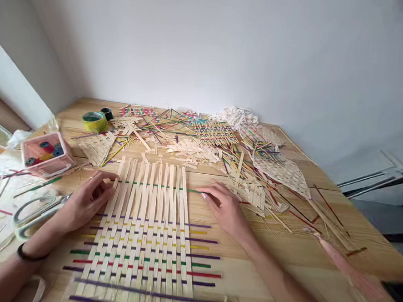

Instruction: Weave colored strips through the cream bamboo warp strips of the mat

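Note:
A woven mat of pale flat bamboo strips [149, 207] lies in front of me, with thin purple, yellow, green and red strips crossing it. A green strip [194, 191] runs through the far part of the mat, apart from the other coloured strips. My right hand [223, 207] pinches its right end between thumb and fingers. My left hand [91, 196] rests at the mat's left edge with curled fingers, close to the green strip's left end; what the fingertips hold is hidden. Under my left forearm area lie scissors [33, 216] with pale handles.
A pink box [47, 153] with small coloured items stands at the left, near yellow tape [94, 122] and a dark roll [107, 113]. Loose strips and woven pieces [214, 132] cover the back. A woven fan [282, 172] and pink tassel [348, 267] lie at right.

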The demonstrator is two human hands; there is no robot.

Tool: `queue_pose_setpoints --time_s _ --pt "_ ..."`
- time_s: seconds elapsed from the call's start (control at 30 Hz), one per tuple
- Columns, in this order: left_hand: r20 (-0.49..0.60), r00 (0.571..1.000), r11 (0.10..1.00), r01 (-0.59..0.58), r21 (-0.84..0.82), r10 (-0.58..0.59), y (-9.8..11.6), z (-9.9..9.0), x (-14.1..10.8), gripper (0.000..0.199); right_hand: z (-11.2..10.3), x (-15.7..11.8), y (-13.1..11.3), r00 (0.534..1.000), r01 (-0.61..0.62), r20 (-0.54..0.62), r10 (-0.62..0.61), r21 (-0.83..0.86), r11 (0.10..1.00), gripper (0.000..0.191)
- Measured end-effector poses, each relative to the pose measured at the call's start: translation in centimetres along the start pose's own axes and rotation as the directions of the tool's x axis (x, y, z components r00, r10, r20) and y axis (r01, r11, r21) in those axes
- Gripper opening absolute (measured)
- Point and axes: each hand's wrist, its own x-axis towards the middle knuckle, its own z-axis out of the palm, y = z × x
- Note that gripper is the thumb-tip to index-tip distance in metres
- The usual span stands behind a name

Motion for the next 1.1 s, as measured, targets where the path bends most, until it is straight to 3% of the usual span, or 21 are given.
queue_pose_setpoints --time_s 0.2,1.1 --pt "-0.017 0.998 0.997 0.058 -0.049 -0.059 -0.28 0.03 0.18 0.044 -0.13 -0.13 -0.01 1.000 0.017 -0.007 -0.017 0.026 1.000 0.024" --pt "-0.016 0.995 0.989 0.093 -0.111 -0.095 -0.73 -0.06 0.18 0.046 0.03 -0.22 0.31 0.999 0.008 -0.032 -0.007 0.058 0.998 0.026"
